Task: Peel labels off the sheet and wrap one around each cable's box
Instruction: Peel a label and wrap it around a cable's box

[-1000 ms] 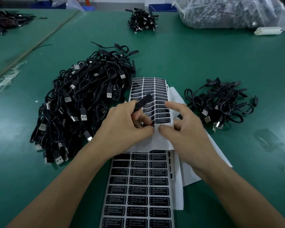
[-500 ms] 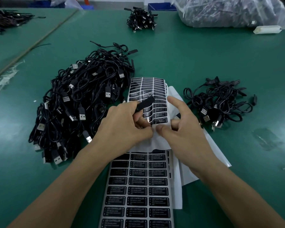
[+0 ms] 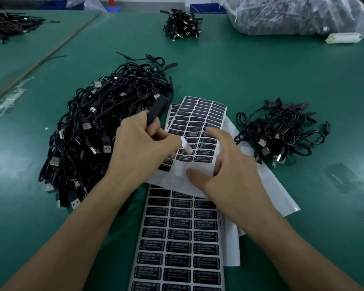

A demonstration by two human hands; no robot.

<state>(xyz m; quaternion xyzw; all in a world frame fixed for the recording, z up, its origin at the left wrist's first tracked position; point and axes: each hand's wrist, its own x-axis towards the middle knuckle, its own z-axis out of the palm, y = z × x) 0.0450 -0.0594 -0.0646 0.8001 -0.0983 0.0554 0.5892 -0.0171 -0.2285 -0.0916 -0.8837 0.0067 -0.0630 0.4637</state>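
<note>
My left hand (image 3: 141, 148) grips a cable's slim black box (image 3: 157, 109), which sticks up and away from my fingers. A peeled label (image 3: 185, 146) hangs from that hand's fingertips, white backside showing. My right hand (image 3: 227, 164) hovers with fingers spread over the partly used label sheet (image 3: 198, 122), holding nothing. A full sheet of black "LED CONTROLLER" labels (image 3: 179, 244) lies nearer to me. A big heap of black USB cables (image 3: 97, 131) is on the left, and a smaller bunch of cables (image 3: 282, 133) lies to the right.
The green table (image 3: 261, 76) carries another small bundle of cables (image 3: 182, 25) at the far middle, a clear plastic bag of parts (image 3: 292, 13) at the far right and a white block (image 3: 345, 37) beside it. White backing sheets (image 3: 271, 190) lie under the labels.
My left hand has lifted away to the left with the box and a label freed from the sheet. My right hand has let go of the sheet and spread its fingers.
</note>
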